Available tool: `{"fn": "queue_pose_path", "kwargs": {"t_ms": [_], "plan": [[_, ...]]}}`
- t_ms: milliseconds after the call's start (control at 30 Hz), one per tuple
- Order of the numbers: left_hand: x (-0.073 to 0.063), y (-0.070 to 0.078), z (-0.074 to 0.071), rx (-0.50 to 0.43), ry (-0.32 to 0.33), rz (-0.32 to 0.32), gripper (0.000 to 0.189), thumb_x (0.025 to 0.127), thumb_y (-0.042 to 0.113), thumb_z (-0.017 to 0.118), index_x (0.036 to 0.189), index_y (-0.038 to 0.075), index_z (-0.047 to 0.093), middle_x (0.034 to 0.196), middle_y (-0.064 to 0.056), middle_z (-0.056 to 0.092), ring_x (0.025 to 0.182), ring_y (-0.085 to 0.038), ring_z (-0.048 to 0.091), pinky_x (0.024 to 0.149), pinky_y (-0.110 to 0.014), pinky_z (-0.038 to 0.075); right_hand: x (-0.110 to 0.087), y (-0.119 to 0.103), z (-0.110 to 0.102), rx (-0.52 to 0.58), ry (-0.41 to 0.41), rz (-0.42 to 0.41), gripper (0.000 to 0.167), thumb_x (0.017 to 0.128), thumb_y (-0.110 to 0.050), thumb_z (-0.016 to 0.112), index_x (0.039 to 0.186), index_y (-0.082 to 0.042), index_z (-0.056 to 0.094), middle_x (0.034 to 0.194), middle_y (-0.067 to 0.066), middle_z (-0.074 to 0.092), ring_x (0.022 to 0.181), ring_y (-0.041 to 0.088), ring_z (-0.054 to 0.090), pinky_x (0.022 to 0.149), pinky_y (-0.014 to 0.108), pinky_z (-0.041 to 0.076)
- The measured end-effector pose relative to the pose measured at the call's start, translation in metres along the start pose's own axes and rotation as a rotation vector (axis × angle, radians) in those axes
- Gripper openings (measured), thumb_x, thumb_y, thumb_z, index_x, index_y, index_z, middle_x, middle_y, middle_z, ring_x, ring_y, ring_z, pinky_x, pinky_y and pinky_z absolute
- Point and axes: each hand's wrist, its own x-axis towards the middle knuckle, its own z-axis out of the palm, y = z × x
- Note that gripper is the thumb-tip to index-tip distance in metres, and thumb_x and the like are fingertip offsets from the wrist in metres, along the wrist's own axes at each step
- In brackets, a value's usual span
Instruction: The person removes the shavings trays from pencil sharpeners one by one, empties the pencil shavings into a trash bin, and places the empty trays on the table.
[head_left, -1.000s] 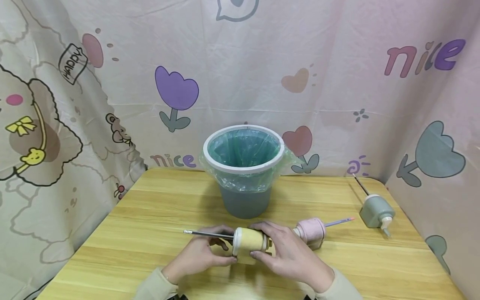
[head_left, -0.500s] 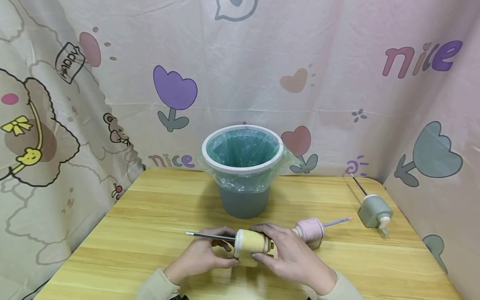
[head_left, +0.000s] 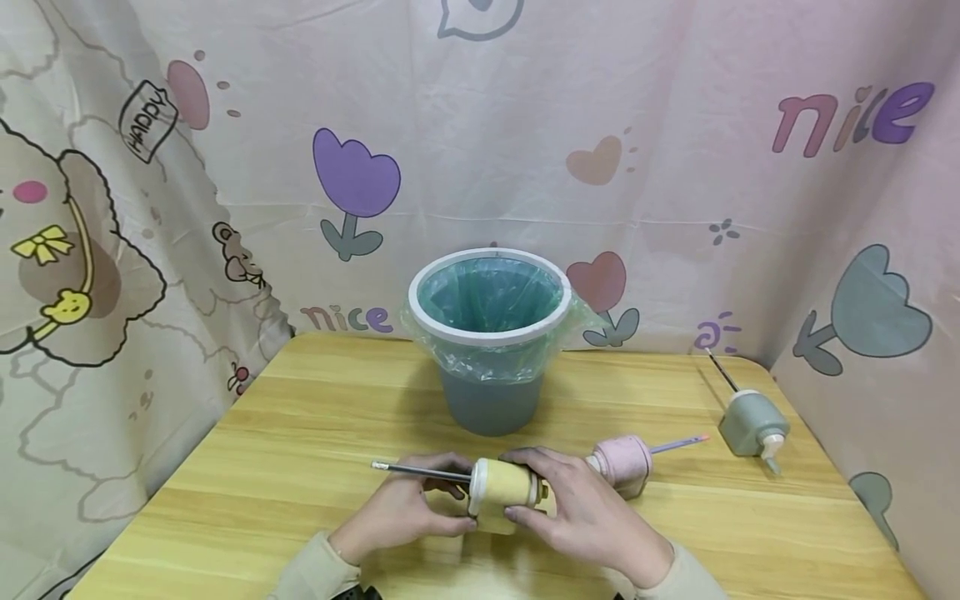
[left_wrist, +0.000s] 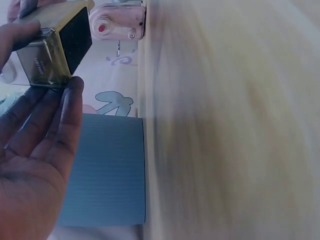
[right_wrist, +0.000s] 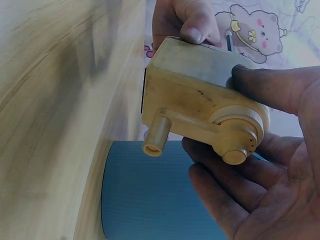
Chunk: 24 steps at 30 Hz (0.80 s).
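Both hands hold a yellow crank pencil sharpener (head_left: 504,485) above the front of the table, turned on its side with a dark pencil (head_left: 420,472) sticking out to the left. My left hand (head_left: 405,507) grips its pencil end, thumb toward me and fingers behind. At the crank end, my right hand (head_left: 581,504) pinches the body between thumb and fingers. The crank handle (right_wrist: 192,131) shows in the right wrist view, with the right fingers close beneath it. A clear drawer (left_wrist: 42,62) and a black base (left_wrist: 76,40) face the left wrist camera.
Behind the hands stands a grey bin (head_left: 491,404) with a green liner. A pink sharpener (head_left: 624,462) with a purple pencil lies just right of my right hand. Farther right is a grey-green sharpener (head_left: 752,422) with a dark pencil. Printed curtains (head_left: 480,167) enclose the table (head_left: 337,400).
The yellow sharpener and its pencil have shifted very slightly right and toward me since the first frame. Both hands keep the same hold. The head view sways a little.
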Motion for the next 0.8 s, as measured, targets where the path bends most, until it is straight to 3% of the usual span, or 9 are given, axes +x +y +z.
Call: {"fn": "queue_pose_path", "kwargs": {"t_ms": [333, 800], "plan": [[-0.0002, 0.0000, 0.0008, 0.000, 0.025, -0.004, 0.049, 0.080, 0.018, 0.095, 0.124, 0.017, 0.072, 0.120, -0.002, 0.079, 0.105, -0.011, 0.077, 0.096, -0.031, 0.066, -0.0006, 0.0016, 0.0013, -0.022, 0.014, -0.004, 0.049, 0.092, -0.029, 0.086, 0.135, -0.014, 0.068, 0.126, -0.005, 0.076, 0.100, 0.001, 0.069, 0.084, 0.026, 0.064], [-0.0004, -0.0021, 0.0004, -0.024, 0.011, 0.005, 0.048, 0.082, 0.017, 0.094, 0.125, 0.016, 0.072, 0.120, -0.004, 0.079, 0.105, -0.011, 0.077, 0.094, -0.032, 0.067, 0.0002, 0.0047, 0.0009, -0.021, 0.008, -0.025, 0.047, 0.095, -0.031, 0.084, 0.135, -0.014, 0.068, 0.125, -0.004, 0.076, 0.098, 0.001, 0.068, 0.082, 0.025, 0.063]]}}
